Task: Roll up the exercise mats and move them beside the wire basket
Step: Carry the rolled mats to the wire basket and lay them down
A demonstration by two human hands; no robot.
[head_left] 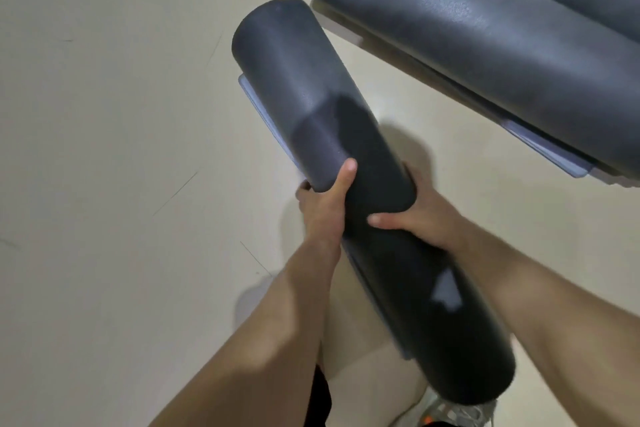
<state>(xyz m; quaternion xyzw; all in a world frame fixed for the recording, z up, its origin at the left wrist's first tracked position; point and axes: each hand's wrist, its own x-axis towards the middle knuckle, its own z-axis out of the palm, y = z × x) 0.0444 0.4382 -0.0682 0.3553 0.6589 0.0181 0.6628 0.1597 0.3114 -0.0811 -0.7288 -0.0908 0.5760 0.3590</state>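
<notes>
My left hand (320, 211) and right hand (420, 215) clamp the rolled dark mat (346, 163) at mid-length, thumbs pressed on top, fingers wrapped beneath. I hold the roll clear of the pale floor (104, 114), its far end angled up and away. A pale inner edge shows along its left side. A second rolled mat (485, 45) lies near, at upper right.

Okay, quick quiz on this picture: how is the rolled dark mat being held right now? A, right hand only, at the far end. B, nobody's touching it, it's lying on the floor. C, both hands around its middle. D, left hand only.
C: the left hand and the right hand both wrap the rolled mat near its middle, lifted above the floor.
</notes>
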